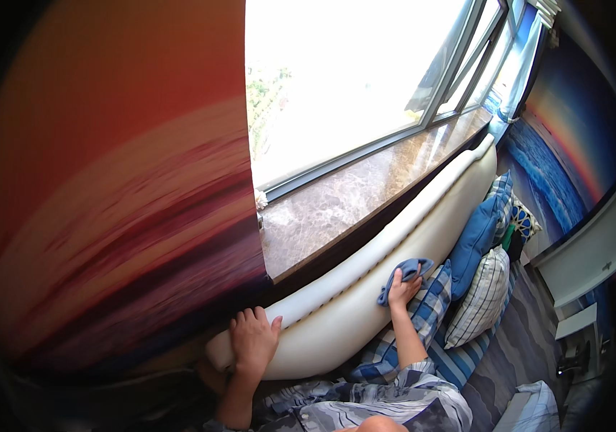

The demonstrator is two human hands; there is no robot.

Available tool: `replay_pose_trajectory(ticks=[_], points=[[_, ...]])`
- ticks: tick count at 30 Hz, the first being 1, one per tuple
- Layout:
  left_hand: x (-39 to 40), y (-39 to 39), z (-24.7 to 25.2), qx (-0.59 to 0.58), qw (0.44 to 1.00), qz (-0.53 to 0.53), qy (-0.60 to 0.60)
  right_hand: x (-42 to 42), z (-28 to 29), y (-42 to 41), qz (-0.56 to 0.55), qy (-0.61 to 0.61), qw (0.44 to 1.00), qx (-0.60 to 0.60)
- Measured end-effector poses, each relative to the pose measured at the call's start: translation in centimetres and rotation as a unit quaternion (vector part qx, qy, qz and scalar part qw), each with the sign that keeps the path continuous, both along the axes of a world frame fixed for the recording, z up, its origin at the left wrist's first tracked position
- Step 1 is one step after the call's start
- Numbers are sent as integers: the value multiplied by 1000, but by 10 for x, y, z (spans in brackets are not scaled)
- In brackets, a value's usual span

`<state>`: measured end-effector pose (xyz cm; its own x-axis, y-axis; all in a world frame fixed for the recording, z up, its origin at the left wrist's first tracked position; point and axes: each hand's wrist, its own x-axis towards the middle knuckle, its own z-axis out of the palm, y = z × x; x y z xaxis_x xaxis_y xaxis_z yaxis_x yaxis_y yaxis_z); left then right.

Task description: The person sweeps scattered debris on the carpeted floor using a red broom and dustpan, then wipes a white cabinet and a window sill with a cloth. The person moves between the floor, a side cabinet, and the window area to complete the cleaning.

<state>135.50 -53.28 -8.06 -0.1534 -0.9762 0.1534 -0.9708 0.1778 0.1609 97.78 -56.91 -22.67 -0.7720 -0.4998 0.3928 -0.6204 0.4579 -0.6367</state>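
Observation:
A long cream sofa backrest (378, 286), padded and with a dark seam along its upper part, runs diagonally below the window. My right hand (405, 289) presses a crumpled blue-grey cloth (410, 270) against its front face, right of the middle. At the near left end, my left hand (255, 337) rests on top of the backrest with its fingers spread over the edge and nothing visible in its grasp. Blue-and-white checked cushions (429, 302) lean against the front, just beside my right forearm.
Behind the backrest is a marble windowsill (335, 221) under a partly open window (448, 65). A blue cushion (472, 245) and a striped white cushion (480, 297) lie to the right on the seat. A wall with a sunset mural (124, 189) stands at the left.

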Motion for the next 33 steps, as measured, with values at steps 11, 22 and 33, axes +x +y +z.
replay_pose_trajectory(ticks=[11,22,33], points=[[-7,-5,3,4,999,30,-11,-97,31,-75,-81,13,995,54],[-3,-4,2,7,1000,17,23,17,20,-7,60,83,994,41],[-4,-3,6,17,1000,22,-1,-48,39,-60,23,144,989,34]])
